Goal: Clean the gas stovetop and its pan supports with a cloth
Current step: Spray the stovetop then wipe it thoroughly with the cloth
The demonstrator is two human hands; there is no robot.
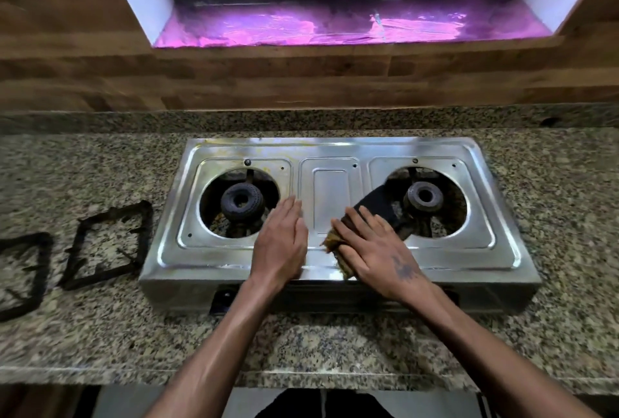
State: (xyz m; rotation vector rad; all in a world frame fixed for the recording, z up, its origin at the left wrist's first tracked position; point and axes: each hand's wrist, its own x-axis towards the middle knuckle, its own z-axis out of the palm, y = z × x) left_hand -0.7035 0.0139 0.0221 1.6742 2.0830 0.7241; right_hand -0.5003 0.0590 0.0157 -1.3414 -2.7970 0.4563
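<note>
- The steel gas stovetop (338, 213) sat on a speckled granite counter (100, 334), below a window sill (335, 27) lined with pink foil.
- The right hand (378, 250) lay flat, fingers straight and slightly spread, pressing a dark cloth (378, 208) onto the stovetop's front middle.
- The cloth lay under that palm; its dark end stretched beyond the fingertips over the rim of the right burner (424, 197) opening, and a yellowish frayed corner stuck out on the thumb side.
- The left hand (279, 243) rested flat on the steel, fingers straight and together, just right of the left burner (240, 200), touching no cloth.
- Two black pan supports (107, 243) lay off the stove on the counter to its left, side by side.
</note>
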